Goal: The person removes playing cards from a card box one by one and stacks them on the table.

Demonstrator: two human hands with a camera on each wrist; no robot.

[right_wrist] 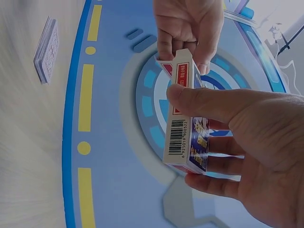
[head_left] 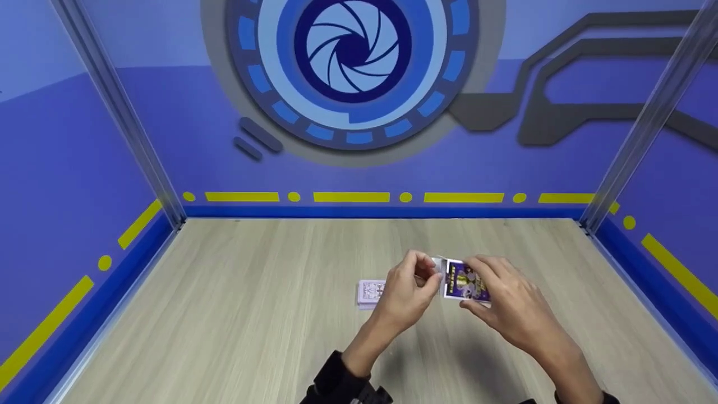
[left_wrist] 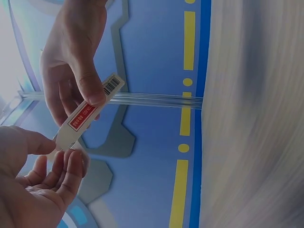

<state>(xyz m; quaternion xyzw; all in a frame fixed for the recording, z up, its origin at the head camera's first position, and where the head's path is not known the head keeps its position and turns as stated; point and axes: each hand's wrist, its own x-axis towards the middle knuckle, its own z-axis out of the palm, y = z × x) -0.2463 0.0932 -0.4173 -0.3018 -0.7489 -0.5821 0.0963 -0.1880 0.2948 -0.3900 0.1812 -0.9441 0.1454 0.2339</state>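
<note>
A small playing-card box (head_left: 465, 282) with a dark printed face and white edges is held above the table. My right hand (head_left: 513, 294) grips it by its right part, thumb along the narrow side with the barcode (right_wrist: 176, 137). My left hand (head_left: 406, 289) is at the box's other end, thumb and fingers pinching the pale end flap (head_left: 438, 268). In the left wrist view the thumb lies right at the tip of the box (left_wrist: 90, 110). A deck of playing cards (head_left: 370, 292) with a light purple patterned back lies on the table, partly hidden behind my left hand.
The wood-grain table (head_left: 252, 314) is bounded by a blue back wall (head_left: 157, 140) and side walls with yellow markings. Metal posts (head_left: 126, 112) stand at the two back corners.
</note>
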